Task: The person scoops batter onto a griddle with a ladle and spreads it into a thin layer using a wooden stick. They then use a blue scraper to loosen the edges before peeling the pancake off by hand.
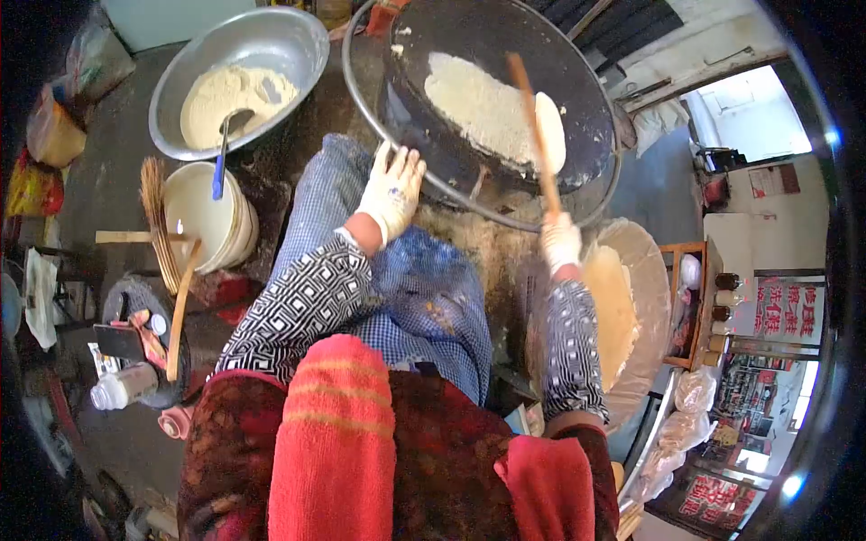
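Observation:
My gloved right hand (560,242) is closed round the near end of a long wooden batter spreader (532,117). It reaches over a round black griddle (582,86), across a pale layer of batter (474,99). A smooth whitish strip (550,135) shows along the spreader's right side. My gloved left hand (393,191) rests with outstretched fingers by the metal ring (363,104) around the griddle, holding nothing.
Thin flatbreads (610,311) lie on clear plastic (654,298) beside my right forearm. At upper left, a metal basin (302,50) holds thick batter and a blue-handled ladle (218,176). Below it stand a white bucket (239,230) and a straw brush (158,216).

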Demonstrator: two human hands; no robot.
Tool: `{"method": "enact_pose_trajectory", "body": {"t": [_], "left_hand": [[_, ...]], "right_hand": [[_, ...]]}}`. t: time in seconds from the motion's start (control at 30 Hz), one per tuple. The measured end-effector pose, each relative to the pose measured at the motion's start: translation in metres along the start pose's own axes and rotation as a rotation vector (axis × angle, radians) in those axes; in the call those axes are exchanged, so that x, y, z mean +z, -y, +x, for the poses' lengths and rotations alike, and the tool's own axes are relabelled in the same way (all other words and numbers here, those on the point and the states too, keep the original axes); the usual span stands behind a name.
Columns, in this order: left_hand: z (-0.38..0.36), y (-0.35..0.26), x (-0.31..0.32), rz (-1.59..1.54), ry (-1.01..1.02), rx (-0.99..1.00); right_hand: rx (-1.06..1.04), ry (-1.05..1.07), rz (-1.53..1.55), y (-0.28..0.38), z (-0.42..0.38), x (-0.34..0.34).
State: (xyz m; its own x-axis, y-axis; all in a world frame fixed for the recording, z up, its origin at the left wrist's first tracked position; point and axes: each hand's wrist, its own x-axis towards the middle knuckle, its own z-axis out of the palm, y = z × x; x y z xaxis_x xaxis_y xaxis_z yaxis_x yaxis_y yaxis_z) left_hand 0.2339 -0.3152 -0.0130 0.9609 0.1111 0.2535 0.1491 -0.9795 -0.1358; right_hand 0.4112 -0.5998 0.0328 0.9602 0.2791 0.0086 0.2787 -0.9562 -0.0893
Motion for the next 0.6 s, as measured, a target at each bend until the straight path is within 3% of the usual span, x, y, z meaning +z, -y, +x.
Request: {"method": "enact_pose_trajectory", "body": {"t": [0.07, 0.23, 0.3, 0.47, 0.53, 0.6], "left_hand": [[0.001, 0.005, 0.004, 0.025, 0.034, -0.007], [0.011, 0.022, 0.004, -0.031, 0.063, -0.083], [0.012, 0.028, 0.002, 0.010, 0.051, -0.126], [0.021, 0.049, 0.000, 0.010, 0.172, -0.184], [0.028, 0.061, 0.004, 0.006, 0.191, -0.216], [0.032, 0.069, -0.001, -0.023, 0.227, -0.262]], "right_hand": [[0.025, -0.089, -0.077, -0.019, 0.022, 0.002], [-0.020, -0.069, -0.113, -0.010, 0.024, 0.001], [0.054, -0.098, -0.108, -0.027, 0.025, 0.007], [-0.077, -0.106, -0.039, -0.011, 0.011, -0.003], [-0.200, 0.038, -0.112, 0.004, -0.010, -0.002], [-0.203, -0.033, -0.086, -0.028, 0.000, 0.013]]}}
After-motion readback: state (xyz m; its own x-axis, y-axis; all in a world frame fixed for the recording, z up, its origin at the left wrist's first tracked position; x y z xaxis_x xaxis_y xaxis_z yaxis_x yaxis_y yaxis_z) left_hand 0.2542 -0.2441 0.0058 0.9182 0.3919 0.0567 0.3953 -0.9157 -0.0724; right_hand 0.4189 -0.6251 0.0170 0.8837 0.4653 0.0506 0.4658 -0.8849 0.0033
